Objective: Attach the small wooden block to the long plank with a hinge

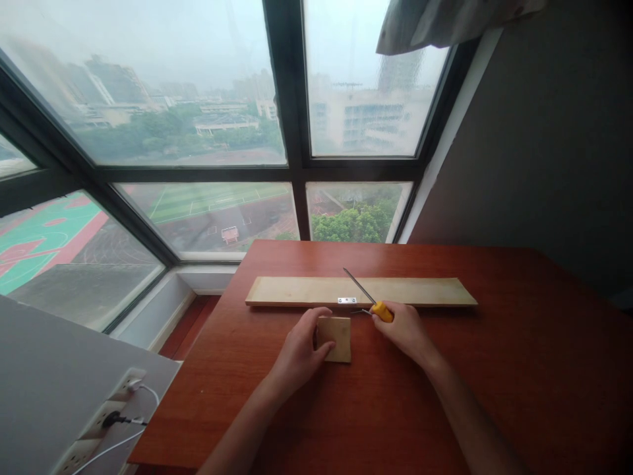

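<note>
My left hand [299, 349] is closed on a small square wooden board [340, 343], thumb on its face and fingers at its left and top edges. In my right hand [404, 331] is a screwdriver [382, 311] with a yellow handle, its long shaft slanting up and left over the plank. A thin metal piece [362, 311] juts left from near those fingers; its kind is unclear. Beyond both hands a long pale wooden plank [297, 289] lies crosswise. A small silver metal plate with holes [347, 301] sits at the plank's near edge, around its middle.
The reddish-brown table [237, 409] reaches to the window frame [297, 175] and has its left edge by a low wall. Wall sockets [101, 422] with plugged-in cables are at the lower left. A dark wall [544, 145] rises on the right, and a curtain [440, 23] hangs above.
</note>
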`<state>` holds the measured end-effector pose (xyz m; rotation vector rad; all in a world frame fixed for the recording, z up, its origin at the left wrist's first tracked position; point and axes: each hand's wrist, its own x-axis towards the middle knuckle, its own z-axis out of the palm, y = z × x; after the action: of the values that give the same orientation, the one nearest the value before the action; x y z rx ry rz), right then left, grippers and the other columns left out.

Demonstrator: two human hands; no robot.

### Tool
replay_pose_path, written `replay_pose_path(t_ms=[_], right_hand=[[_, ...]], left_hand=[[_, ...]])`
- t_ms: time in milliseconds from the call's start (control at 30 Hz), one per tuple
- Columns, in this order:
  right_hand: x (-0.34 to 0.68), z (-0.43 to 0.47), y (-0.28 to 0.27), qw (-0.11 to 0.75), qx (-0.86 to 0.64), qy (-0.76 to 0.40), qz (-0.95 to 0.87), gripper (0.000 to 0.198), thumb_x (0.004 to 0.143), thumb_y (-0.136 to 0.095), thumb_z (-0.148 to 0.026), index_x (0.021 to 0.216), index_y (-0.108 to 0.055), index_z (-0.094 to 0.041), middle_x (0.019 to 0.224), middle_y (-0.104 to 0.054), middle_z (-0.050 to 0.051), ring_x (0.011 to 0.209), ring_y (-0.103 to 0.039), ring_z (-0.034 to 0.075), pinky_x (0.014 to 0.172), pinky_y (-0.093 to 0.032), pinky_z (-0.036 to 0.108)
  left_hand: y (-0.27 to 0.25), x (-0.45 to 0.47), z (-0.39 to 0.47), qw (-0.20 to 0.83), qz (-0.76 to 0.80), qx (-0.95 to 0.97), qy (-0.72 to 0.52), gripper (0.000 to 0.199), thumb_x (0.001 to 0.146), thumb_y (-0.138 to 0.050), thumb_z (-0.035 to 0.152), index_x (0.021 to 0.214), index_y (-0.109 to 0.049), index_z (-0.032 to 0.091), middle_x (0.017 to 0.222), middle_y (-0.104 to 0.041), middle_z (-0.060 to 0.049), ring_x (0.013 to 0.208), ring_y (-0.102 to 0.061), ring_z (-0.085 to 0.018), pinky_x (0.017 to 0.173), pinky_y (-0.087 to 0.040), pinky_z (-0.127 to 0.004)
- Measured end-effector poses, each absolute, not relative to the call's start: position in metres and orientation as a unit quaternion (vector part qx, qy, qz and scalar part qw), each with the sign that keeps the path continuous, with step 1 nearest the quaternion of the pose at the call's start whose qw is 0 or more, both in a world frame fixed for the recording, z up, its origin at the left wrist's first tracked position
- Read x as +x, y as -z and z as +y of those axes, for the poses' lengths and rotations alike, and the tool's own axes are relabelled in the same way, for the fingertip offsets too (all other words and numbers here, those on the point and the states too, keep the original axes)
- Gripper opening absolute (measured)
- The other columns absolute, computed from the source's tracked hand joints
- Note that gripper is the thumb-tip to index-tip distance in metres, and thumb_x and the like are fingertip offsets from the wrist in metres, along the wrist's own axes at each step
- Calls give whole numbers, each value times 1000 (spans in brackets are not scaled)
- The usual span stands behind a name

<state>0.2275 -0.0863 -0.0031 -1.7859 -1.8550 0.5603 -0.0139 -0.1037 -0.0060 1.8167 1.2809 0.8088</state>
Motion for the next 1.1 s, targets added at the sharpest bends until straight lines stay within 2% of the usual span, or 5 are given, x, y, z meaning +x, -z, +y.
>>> replay_pose_path(t_ms=[167,333,667,867,1100], right_hand=[[223,-80,10,271,-673,-182,-664,18,77,-55,-31,74,-68,-19,69,-69,4,63,-60,19,59,-37,28],[218,-80,11,293,-681,-167,-650,18,77,-55,-32,69,-65,-20,66,-67,4,60,-57,18,57,-34,27],[210,-82,15,328,-681,-171,-632,19,78,-55,-34,70,-65,-20,64,-66,3,59,-57,18,58,-36,27],[209,-83,15,338,-673,-196,-628,20,78,-57,-34,73,-68,-19,64,-67,3,59,-59,18,57,-37,26],[211,-80,14,352,-668,-218,-618,22,77,-57,-35,74,-69,-17,64,-67,2,61,-60,17,57,-39,25]], left_hand=[[0,-5,-98,498,469,634,-360,52,75,-61,14,127,-52,18,109,-64,-8,94,-62,-20,82,-51,-31],[-3,1,-93,595,474,540,-361,36,73,-69,24,106,-63,11,106,-69,-12,98,-63,-26,82,-50,-33],[2,2,-94,584,495,530,-364,28,72,-71,29,94,-67,12,96,-70,-10,88,-63,-24,75,-49,-29],[1,8,-100,677,459,434,-376,34,71,-72,30,98,-63,13,93,-71,-10,86,-66,-23,77,-50,-31],[-7,28,-103,741,470,337,-342,30,70,-66,23,98,-62,12,87,-70,-9,72,-65,-18,67,-52,-29]])
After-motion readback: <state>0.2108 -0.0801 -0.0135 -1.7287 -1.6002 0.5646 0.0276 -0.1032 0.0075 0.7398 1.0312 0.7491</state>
